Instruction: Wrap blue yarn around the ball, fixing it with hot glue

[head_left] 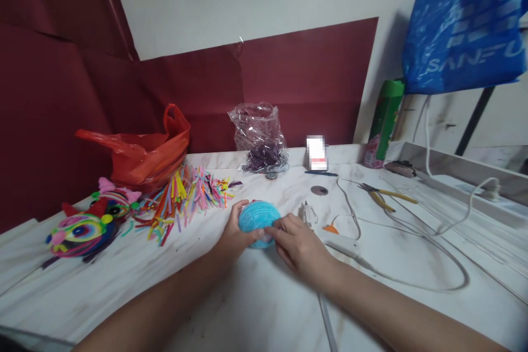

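A light-blue ball point(259, 219) with fuzzy-looking rows wound round it sits in the middle of the table. My left hand point(237, 235) wraps its left side, thumb across the front. My right hand point(295, 242) is closed in a pinch against the ball's lower right. Whatever lies between those fingertips is too small to make out. Just beyond my right hand lies a white glue gun point(342, 243), partly covered by the hand, with its cord trailing right. A small orange piece point(330, 229) is beside it.
Colourful animal-face balls point(80, 234) and bundles of fuzzy stems point(177, 198) lie left, before a red bag point(144, 157). A clear bag point(262, 140) stands behind. Pliers point(385, 196), looping cords and a spray can point(384, 124) are right. A blue bag point(466, 27) hangs above.
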